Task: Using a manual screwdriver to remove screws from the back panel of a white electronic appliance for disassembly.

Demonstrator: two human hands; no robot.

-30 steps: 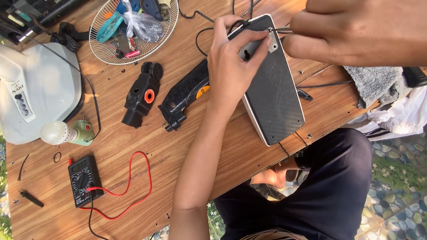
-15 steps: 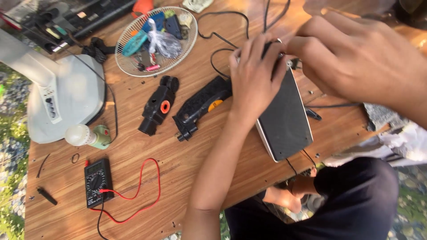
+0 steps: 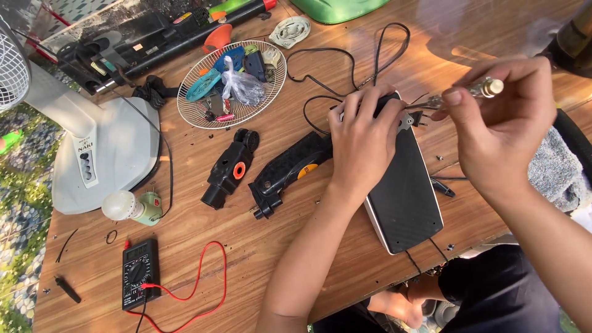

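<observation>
Two hands work at the far end of a flat black device (image 3: 404, 191) lying on the wooden desk (image 3: 259, 259). Left hand (image 3: 364, 145) presses down on its top, fingers spread and curled over the edge. Right hand (image 3: 502, 126) pinches a slim metal tool (image 3: 472, 92), tip near the device's corner. Just left lie two black housing pieces (image 3: 287, 172), farther off a wire basket (image 3: 231, 83) and a multimeter (image 3: 139, 274).
</observation>
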